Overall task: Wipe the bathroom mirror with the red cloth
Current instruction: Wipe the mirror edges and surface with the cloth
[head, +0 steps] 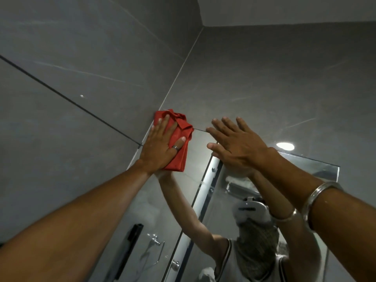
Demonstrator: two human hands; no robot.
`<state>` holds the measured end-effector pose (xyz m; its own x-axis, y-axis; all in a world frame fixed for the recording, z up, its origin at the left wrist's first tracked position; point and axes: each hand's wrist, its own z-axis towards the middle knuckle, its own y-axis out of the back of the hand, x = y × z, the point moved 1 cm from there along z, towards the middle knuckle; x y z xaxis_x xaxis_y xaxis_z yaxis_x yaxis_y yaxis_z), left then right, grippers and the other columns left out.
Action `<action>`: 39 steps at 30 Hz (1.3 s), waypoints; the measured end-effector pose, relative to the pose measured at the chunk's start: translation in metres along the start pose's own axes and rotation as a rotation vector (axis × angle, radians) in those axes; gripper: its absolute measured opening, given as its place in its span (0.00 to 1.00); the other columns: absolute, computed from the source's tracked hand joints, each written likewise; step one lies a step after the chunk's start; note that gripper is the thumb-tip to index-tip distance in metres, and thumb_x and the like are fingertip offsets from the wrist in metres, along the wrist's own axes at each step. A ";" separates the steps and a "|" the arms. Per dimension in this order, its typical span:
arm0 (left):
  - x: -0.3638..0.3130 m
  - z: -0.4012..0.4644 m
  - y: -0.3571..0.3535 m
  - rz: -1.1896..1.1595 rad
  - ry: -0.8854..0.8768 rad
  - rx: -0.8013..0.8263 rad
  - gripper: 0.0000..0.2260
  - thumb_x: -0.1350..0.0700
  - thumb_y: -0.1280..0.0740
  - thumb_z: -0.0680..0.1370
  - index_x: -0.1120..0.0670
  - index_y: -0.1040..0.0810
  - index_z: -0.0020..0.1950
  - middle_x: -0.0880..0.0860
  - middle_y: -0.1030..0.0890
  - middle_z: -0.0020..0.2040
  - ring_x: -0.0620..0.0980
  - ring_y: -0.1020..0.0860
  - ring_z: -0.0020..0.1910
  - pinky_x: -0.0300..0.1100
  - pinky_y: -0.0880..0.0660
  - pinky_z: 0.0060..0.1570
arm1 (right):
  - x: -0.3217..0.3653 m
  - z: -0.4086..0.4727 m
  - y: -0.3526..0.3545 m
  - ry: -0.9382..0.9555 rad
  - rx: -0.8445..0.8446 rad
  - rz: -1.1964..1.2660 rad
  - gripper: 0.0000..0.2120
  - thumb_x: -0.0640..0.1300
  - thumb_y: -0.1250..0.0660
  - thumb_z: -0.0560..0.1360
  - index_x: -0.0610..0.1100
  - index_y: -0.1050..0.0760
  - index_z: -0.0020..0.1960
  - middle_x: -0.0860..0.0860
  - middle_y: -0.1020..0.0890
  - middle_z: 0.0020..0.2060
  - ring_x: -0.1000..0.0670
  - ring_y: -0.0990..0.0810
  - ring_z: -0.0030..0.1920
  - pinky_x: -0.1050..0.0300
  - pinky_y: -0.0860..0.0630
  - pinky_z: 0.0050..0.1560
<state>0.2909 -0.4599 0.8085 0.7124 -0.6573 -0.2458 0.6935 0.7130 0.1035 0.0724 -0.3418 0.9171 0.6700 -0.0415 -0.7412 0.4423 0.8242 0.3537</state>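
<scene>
I look up at the top left corner of the bathroom mirror point(203, 159), which meets the grey tiled side wall. The folded red cloth point(181, 127) lies flat against the glass in that corner. My left hand point(156, 147), with a ring on one finger, presses on the cloth with fingers spread. My right hand point(238, 147) rests flat and bare on the mirror just to the right, fingers apart, holding nothing. Both raised arms and the person show as a reflection lower in the glass.
Grey tile walls point(81, 58) rise to a white ceiling point(284, 9). The mirror reflects a glass shower door with a metal frame point(205, 186), a black handle point(130, 249), a chrome towel ring point(156, 247) and a ceiling light point(285, 146). A metal bangle point(317, 198) circles my right wrist.
</scene>
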 end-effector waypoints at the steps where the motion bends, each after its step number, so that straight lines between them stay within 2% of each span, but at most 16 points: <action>1: -0.001 -0.002 -0.001 0.001 -0.002 -0.008 0.35 0.33 0.51 0.81 0.46 0.55 0.85 0.52 0.55 0.86 0.55 0.57 0.85 0.59 0.56 0.83 | 0.001 0.000 0.002 -0.007 0.001 -0.006 0.38 0.73 0.72 0.76 0.58 0.60 0.82 0.53 0.59 0.82 0.49 0.63 0.82 0.40 0.64 0.81; 7: 0.010 -0.055 -0.012 0.086 -0.101 0.030 0.36 0.30 0.52 0.80 0.44 0.58 0.84 0.52 0.56 0.86 0.51 0.62 0.83 0.53 0.62 0.81 | 0.030 -0.015 0.004 -0.130 -0.045 -0.001 0.35 0.69 0.68 0.81 0.55 0.58 0.83 0.49 0.56 0.83 0.47 0.60 0.83 0.38 0.60 0.82; 10: 0.017 -0.100 -0.018 0.115 -0.144 0.048 0.37 0.30 0.51 0.81 0.44 0.61 0.83 0.53 0.54 0.86 0.54 0.59 0.84 0.55 0.61 0.82 | 0.062 -0.037 -0.006 -0.214 -0.093 0.011 0.34 0.67 0.63 0.82 0.53 0.57 0.84 0.46 0.55 0.84 0.44 0.59 0.83 0.37 0.59 0.81; 15: 0.037 -0.192 -0.024 0.157 -0.202 0.099 0.37 0.31 0.51 0.82 0.51 0.47 0.84 0.59 0.49 0.85 0.61 0.53 0.84 0.58 0.58 0.83 | 0.126 -0.088 -0.034 -0.120 -0.044 0.012 0.35 0.66 0.60 0.82 0.50 0.53 0.84 0.43 0.55 0.84 0.42 0.58 0.83 0.33 0.58 0.81; 19: 0.053 -0.267 -0.032 0.160 -0.189 0.132 0.36 0.32 0.49 0.82 0.51 0.45 0.84 0.61 0.47 0.84 0.62 0.53 0.84 0.57 0.61 0.83 | 0.164 -0.131 -0.062 -0.066 -0.033 0.040 0.34 0.64 0.56 0.83 0.49 0.50 0.84 0.42 0.53 0.84 0.40 0.55 0.83 0.32 0.56 0.80; 23: 0.075 -0.358 -0.041 0.165 -0.092 0.179 0.37 0.30 0.51 0.81 0.51 0.47 0.84 0.59 0.49 0.85 0.57 0.58 0.84 0.56 0.61 0.83 | 0.198 -0.177 -0.087 -0.047 -0.041 0.069 0.33 0.64 0.54 0.84 0.48 0.50 0.84 0.42 0.53 0.84 0.40 0.55 0.83 0.31 0.55 0.80; 26: 0.090 -0.408 -0.043 0.116 -0.010 0.156 0.36 0.30 0.50 0.81 0.45 0.51 0.84 0.51 0.55 0.85 0.54 0.59 0.85 0.53 0.63 0.83 | 0.215 -0.204 -0.094 -0.011 -0.075 0.084 0.33 0.64 0.56 0.84 0.48 0.50 0.84 0.42 0.52 0.84 0.40 0.55 0.83 0.32 0.56 0.80; 28: 0.090 -0.433 -0.045 0.044 0.140 0.101 0.36 0.32 0.48 0.81 0.47 0.50 0.85 0.49 0.55 0.85 0.53 0.57 0.85 0.52 0.59 0.84 | 0.222 -0.223 -0.096 0.009 -0.111 0.105 0.33 0.63 0.56 0.84 0.48 0.49 0.84 0.42 0.51 0.83 0.39 0.54 0.83 0.34 0.58 0.80; 31: 0.072 -0.454 -0.050 -0.020 0.476 -0.007 0.37 0.33 0.49 0.82 0.57 0.44 0.83 0.59 0.47 0.85 0.60 0.50 0.84 0.60 0.50 0.82 | 0.223 -0.247 -0.093 0.025 -0.146 0.130 0.31 0.61 0.55 0.84 0.48 0.49 0.84 0.42 0.49 0.83 0.39 0.52 0.83 0.36 0.62 0.81; 33: 0.048 -0.462 -0.054 -0.060 0.613 -0.048 0.38 0.32 0.49 0.82 0.55 0.47 0.84 0.61 0.46 0.84 0.62 0.50 0.84 0.63 0.50 0.82 | 0.216 -0.266 -0.090 0.022 -0.147 0.128 0.31 0.60 0.54 0.84 0.48 0.49 0.84 0.42 0.49 0.83 0.40 0.55 0.83 0.38 0.64 0.81; 35: 0.024 -0.465 -0.058 -0.073 0.656 -0.072 0.37 0.32 0.49 0.82 0.52 0.51 0.85 0.62 0.47 0.84 0.63 0.50 0.84 0.64 0.51 0.82 | 0.209 -0.281 -0.087 0.016 -0.138 0.115 0.32 0.60 0.53 0.84 0.48 0.48 0.84 0.42 0.48 0.83 0.41 0.56 0.83 0.40 0.65 0.81; 39: -0.025 -0.465 -0.070 -0.010 0.605 -0.065 0.36 0.35 0.48 0.83 0.58 0.48 0.84 0.64 0.46 0.84 0.66 0.49 0.83 0.65 0.51 0.81 | 0.196 -0.309 -0.086 -0.018 -0.124 0.112 0.31 0.60 0.52 0.85 0.48 0.49 0.84 0.41 0.46 0.83 0.38 0.48 0.82 0.37 0.60 0.80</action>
<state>0.1747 -0.3803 0.3590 0.5051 -0.4223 -0.7527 0.6787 0.7331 0.0442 -0.0184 -0.2464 0.5650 0.7219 0.0451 -0.6905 0.2883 0.8876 0.3593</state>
